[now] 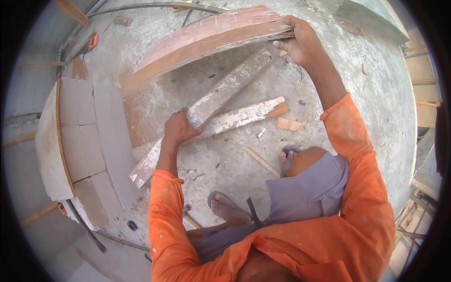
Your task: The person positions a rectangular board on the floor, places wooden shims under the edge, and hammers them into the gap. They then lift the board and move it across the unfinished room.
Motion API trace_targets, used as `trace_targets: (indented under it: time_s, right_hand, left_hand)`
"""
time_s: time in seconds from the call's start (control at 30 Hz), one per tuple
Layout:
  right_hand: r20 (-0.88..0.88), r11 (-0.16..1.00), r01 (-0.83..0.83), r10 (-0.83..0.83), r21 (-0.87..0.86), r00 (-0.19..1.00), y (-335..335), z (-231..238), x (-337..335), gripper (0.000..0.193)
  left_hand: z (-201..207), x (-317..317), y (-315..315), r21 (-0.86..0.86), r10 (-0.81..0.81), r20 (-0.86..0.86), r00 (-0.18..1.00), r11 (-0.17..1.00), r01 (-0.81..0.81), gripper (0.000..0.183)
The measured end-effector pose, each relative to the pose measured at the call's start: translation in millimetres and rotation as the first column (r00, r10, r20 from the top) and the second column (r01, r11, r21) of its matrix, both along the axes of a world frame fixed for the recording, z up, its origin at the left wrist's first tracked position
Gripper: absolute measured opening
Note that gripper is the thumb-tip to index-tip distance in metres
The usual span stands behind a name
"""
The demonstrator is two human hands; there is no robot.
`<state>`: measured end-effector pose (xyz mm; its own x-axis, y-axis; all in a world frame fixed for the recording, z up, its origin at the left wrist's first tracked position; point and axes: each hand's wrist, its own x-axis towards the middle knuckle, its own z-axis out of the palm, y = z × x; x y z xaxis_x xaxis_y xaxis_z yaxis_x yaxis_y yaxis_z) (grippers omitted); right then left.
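Note:
My right hand (300,43) is closed round the right end of a thick, long wooden plank (202,44), pinkish on top and brown along its edge. It slants down to the left, toward the stacked blocks. My left hand (180,128) is wrapped round the near end of a narrower wooden board (232,84) with flaking white paint. The far end of this board reaches up close to the plank, below my right hand. Beneath my left hand lies another paint-flaked board (235,117), crossing under the held one, with bare brown wood at its right end.
Pale blocks (77,108) are stacked at the left beside an upright panel (49,145). A handsaw with an orange handle (93,42) lies at the far left. A wood offcut (288,124) and a thin stick (261,161) lie on the concrete floor (366,117) near my sandalled feet.

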<state>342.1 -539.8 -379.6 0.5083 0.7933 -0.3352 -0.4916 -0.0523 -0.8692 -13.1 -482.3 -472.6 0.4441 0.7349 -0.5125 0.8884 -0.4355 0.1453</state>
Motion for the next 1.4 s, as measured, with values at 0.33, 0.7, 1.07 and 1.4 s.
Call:
trace_targets:
  time_s: [0.33, 0.7, 1.07, 1.4]
  right_hand:
    - [0.006, 1.000, -0.019, 0.019, 0.024, 1.000, -1.7, 0.2, 2.7, 0.029]
    - [0.090, 0.988, -0.063, 0.077, -0.143, 0.993, -20.7, -16.2, 5.7, 0.039]
    - [0.078, 0.985, -0.072, 0.085, -0.157, 0.993, -19.0, -27.8, 4.0, 0.040]
    - [0.097, 0.974, -0.112, 0.133, -0.199, 0.986, -34.8, -59.3, -3.7, 0.045]
  left_hand:
    - [-43.0, 66.9, 20.5, 0.427, -0.417, 0.138, 0.898, 0.844, 0.325, 0.070]
    - [-80.5, 80.4, -10.4, 0.342, -0.176, 0.244, 0.954, 0.936, 0.085, 0.066]
    - [-80.2, 72.5, -12.7, 0.291, -0.122, 0.230, 0.965, 0.955, 0.051, 0.052]
    - [-88.2, 83.9, -10.5, 0.326, -0.155, 0.374, 0.914, 0.945, 0.027, 0.052]
